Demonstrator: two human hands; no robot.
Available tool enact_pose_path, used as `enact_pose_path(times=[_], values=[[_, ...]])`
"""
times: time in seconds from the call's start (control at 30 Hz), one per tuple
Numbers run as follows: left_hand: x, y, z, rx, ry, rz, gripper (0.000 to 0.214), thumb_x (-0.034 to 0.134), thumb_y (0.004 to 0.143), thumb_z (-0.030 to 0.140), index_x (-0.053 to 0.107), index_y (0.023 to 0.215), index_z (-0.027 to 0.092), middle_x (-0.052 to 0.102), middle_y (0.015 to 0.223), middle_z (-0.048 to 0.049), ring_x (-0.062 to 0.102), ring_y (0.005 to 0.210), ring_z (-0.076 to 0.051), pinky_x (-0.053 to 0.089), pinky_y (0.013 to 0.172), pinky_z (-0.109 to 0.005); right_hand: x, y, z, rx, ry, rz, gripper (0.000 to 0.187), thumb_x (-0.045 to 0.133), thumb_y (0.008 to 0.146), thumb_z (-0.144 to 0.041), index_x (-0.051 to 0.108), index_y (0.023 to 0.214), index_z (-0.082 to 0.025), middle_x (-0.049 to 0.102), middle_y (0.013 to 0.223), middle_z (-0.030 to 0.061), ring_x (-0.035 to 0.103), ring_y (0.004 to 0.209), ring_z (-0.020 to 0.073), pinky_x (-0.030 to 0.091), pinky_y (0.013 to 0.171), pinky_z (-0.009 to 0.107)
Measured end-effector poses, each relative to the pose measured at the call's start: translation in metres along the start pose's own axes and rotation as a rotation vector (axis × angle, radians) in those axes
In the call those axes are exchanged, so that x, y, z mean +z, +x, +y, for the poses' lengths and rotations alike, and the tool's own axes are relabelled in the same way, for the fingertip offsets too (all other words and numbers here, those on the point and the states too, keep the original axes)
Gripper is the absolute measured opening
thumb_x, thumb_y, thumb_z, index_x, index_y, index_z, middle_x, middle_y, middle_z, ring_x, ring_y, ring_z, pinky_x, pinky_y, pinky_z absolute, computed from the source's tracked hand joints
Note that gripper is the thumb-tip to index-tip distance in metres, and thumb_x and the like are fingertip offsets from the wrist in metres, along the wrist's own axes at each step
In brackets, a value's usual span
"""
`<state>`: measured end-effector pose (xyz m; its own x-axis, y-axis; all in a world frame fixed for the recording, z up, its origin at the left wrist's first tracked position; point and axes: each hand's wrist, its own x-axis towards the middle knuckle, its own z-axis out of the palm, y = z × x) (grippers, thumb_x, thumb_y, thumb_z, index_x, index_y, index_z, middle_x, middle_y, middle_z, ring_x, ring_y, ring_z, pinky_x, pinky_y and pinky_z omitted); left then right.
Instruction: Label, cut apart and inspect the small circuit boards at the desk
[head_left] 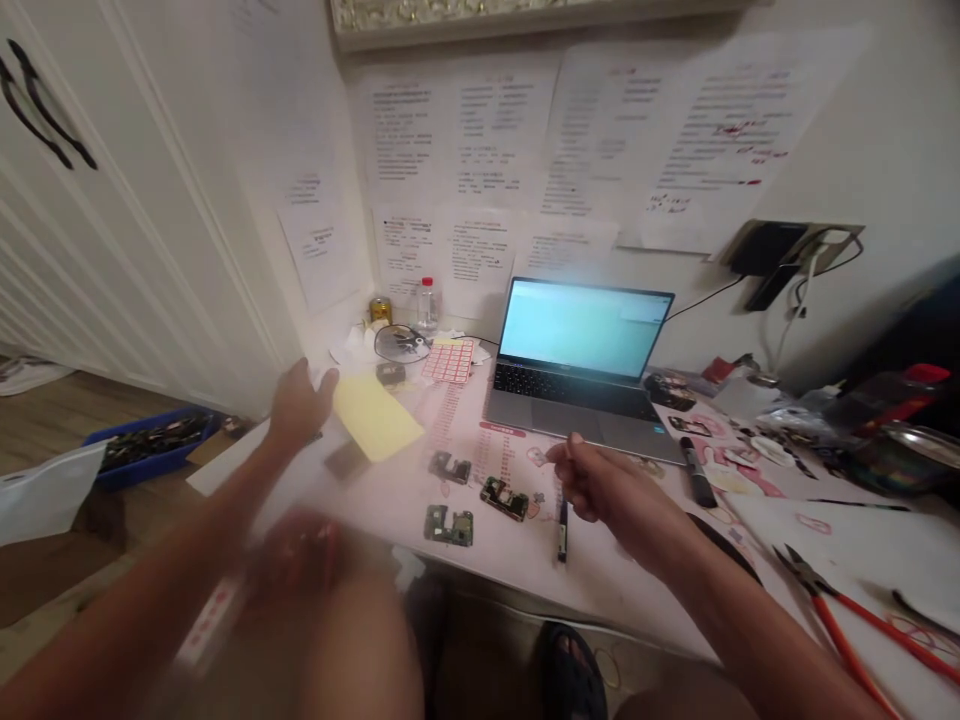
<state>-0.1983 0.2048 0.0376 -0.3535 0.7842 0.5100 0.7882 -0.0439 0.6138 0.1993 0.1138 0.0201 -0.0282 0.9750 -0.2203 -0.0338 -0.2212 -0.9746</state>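
My left hand is raised with its fingers apart and holds nothing, just left of a yellow sheet of paper. My right hand hangs over the table with its fingers curled and nothing showing in them. Beneath it lies a slim black pen. Three small phone circuit boards lie on the printed desk mat to the left of that hand. A thick black marker lies to its right. A blurred shape at the bottom of the view is too smeared to name.
An open laptop stands at the back of the desk. Red-handled pliers lie at the front right. A blue tray of parts sits on the floor at the left. Papers cover the wall.
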Motion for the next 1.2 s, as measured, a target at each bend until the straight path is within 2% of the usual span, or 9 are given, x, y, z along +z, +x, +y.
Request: enact_pose_path(times=[0.07,0.1,0.2,0.33,0.47,0.6,0.8,1.0,1.2], values=[[0.01,-0.032,0.0,0.099,-0.006,0.024,0.045,0.059,0.095,0.039,0.062,0.13,0.01,0.061,0.146,-0.0266,0.047,0.146,-0.042,0.032,0.125,-0.062,0.009,0.013,0.0,0.115,-0.028,-0.054,0.061,0.068,0.088,-0.078,0.069,0.093,-0.017,0.047,0.072,-0.0032,0.037,0.054,0.0091,0.024,0.046,0.023],[0.015,-0.052,0.003,0.16,-0.023,-0.002,0.039,0.058,0.097,0.037,0.065,0.126,0.014,0.065,0.143,-0.0224,0.053,0.142,-0.039,0.037,0.124,-0.059,0.014,0.019,-0.001,0.173,-0.037,-0.093,0.06,0.062,0.093,-0.077,0.068,0.094,-0.017,0.046,0.071,-0.004,0.034,0.052,0.0082,0.021,0.045,0.022],[0.032,-0.111,0.015,0.402,-0.113,-0.247,0.021,0.055,0.101,0.032,0.074,0.102,0.024,0.079,0.107,-0.0078,0.074,0.104,-0.026,0.058,0.102,-0.044,0.034,0.038,0.0,0.336,-0.041,-0.225,0.061,0.04,0.107,-0.07,0.067,0.096,-0.016,0.04,0.067,-0.0068,0.022,0.047,0.0071,0.015,0.042,0.02],[0.05,-0.151,0.026,0.665,-0.136,-0.403,0.019,0.057,0.101,0.02,0.075,0.106,0.022,0.079,0.118,-0.0112,0.073,0.112,-0.027,0.06,0.103,-0.045,0.06,0.065,0.011,0.457,-0.071,-0.313,0.066,0.028,0.112,-0.066,0.065,0.091,-0.015,0.036,0.061,-0.0088,0.013,0.044,0.0064,0.01,0.039,0.019],[0.057,-0.152,0.025,0.611,-0.148,-0.5,0.023,0.059,0.1,0.018,0.072,0.118,0.021,0.076,0.131,-0.0126,0.072,0.121,-0.028,0.06,0.107,-0.046,0.071,0.082,0.024,0.496,-0.087,-0.352,0.068,0.026,0.11,-0.07,0.062,0.089,-0.017,0.032,0.059,-0.0102,0.011,0.042,0.0059,0.008,0.037,0.018],[0.055,-0.15,0.024,0.562,-0.151,-0.572,0.022,0.056,0.102,0.02,0.072,0.116,0.022,0.075,0.131,-0.0122,0.072,0.12,-0.027,0.061,0.105,-0.046,0.071,0.09,0.03,0.521,-0.104,-0.389,0.072,0.024,0.109,-0.073,0.063,0.09,-0.016,0.03,0.057,-0.0108,0.011,0.041,0.0059,0.009,0.036,0.018],[0.055,-0.151,0.027,0.558,-0.151,-0.586,0.02,0.054,0.103,0.02,0.071,0.114,0.023,0.075,0.127,-0.0114,0.072,0.118,-0.027,0.062,0.103,-0.045,0.071,0.096,0.032,0.528,-0.161,-0.401,0.074,0.024,0.107,-0.077,0.063,0.089,-0.017,0.029,0.056,-0.0109,0.012,0.04,0.0064,0.012,0.035,0.019],[0.056,-0.15,0.026,0.564,-0.13,-0.606,0.031,0.056,0.102,0.02,0.065,0.131,0.021,0.073,0.133,-0.0131,0.069,0.125,-0.03,0.058,0.109,-0.05,0.076,0.087,0.023,0.462,-0.255,-0.349,0.071,0.03,0.108,-0.074,0.065,0.086,-0.017,0.03,0.054,-0.01,0.017,0.041,0.0067,0.014,0.037,0.019],[0.053,-0.149,0.027,0.589,-0.115,-0.628,0.032,0.056,0.103,0.02,0.065,0.133,0.022,0.072,0.133,-0.013,0.068,0.126,-0.03,0.059,0.108,-0.049,0.077,0.082,0.022,0.405,-0.302,-0.338,0.073,0.032,0.106,-0.077,0.066,0.085,-0.016,0.031,0.055,-0.0096,0.018,0.042,0.0067,0.016,0.038,0.021]])
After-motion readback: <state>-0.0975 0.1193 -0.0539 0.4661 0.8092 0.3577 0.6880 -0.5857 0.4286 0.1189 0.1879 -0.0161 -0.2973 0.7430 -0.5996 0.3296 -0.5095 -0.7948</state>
